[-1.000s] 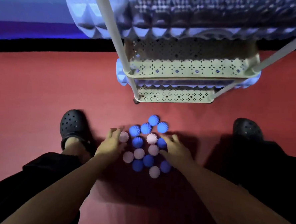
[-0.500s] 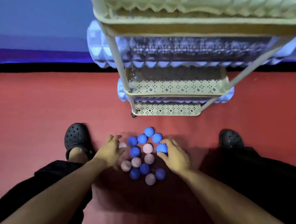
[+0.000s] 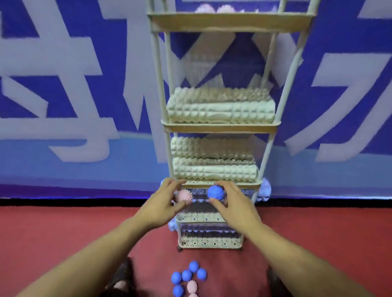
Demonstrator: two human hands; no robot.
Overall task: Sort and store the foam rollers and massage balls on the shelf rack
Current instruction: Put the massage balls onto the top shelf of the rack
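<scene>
Underfoot lay a red floor (image 3: 47,235), matte and slightly grainy, meeting a black strip at the foot of a blue wall banner (image 3: 80,72) printed with large pale characters, all smeared by motion blur. Against that banner stood a tall cream shelf rack (image 3: 228,21) of thin tube posts and shallow trays; its lower trays had perforated, lace-like fronts.

On the middle tiers lay cream foam rollers (image 3: 220,110), long cylinders with a knobbly grid surface, stacked in pairs. Pale blue rollers (image 3: 264,191) stuck out past the sides of the lower trays, mostly hidden behind the hands and tray fronts. Pink rounded shapes (image 3: 212,9) peeked over the top tray's lip, too blurred to identify with certainty.

The left hand (image 3: 164,203) pinched a pink spiky massage ball (image 3: 184,196) between thumb and fingertips, raised in front of the lower tiers. The right hand (image 3: 235,206) gripped a blue spiky massage ball (image 3: 215,192) the same way, just beside the other.

Down on the floor before the rack sat a loose cluster of blue and pink balls (image 3: 186,285), touching one another, the nearest ones cut off by the bottom edge. Dark footwear on either side was barely distinguishable.
</scene>
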